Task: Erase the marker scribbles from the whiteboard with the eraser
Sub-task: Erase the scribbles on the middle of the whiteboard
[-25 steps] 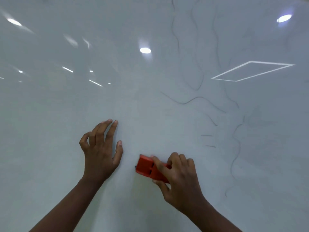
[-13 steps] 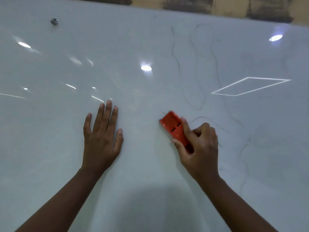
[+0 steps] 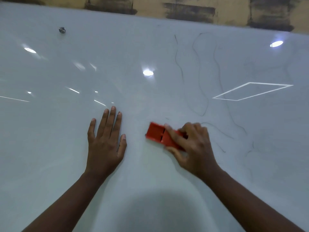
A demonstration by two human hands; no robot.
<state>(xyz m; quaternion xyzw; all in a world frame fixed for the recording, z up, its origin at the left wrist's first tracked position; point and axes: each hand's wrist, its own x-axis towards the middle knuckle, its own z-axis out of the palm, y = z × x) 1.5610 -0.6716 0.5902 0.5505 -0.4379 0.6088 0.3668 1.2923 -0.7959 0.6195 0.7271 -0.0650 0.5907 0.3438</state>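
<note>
Since 0.5 s ago: red plastic block eraser (image 3: 160, 135) has swung from a steep diagonal to lie nearly level, its free end pointing left, and it sits slightly lower relative to the left hand; more of the wall strip above the board has come into view. Right hand (image 3: 192, 148) grips the eraser's right half, fingers (image 3: 173, 133) curled over its top and thumb under its lower edge; hand and eraser are motion-blurred. Eraser is pressed against the glossy white whiteboard (image 3: 66, 148), just right of the left hand and left of the remaining marks. Left hand (image 3: 105, 144) lies flat on the board, fingers straight and slightly spread, holding nothing. Thin dark wavy marker scribbles (image 3: 203, 101) remain above and to the right of the eraser, several faint. Small round metal mounting stud (image 3: 62, 30) at upper left of board. Ceiling-light reflections scattered across the surface. Tan wall with dark smudges (image 3: 189, 9) above the board's top edge.
</note>
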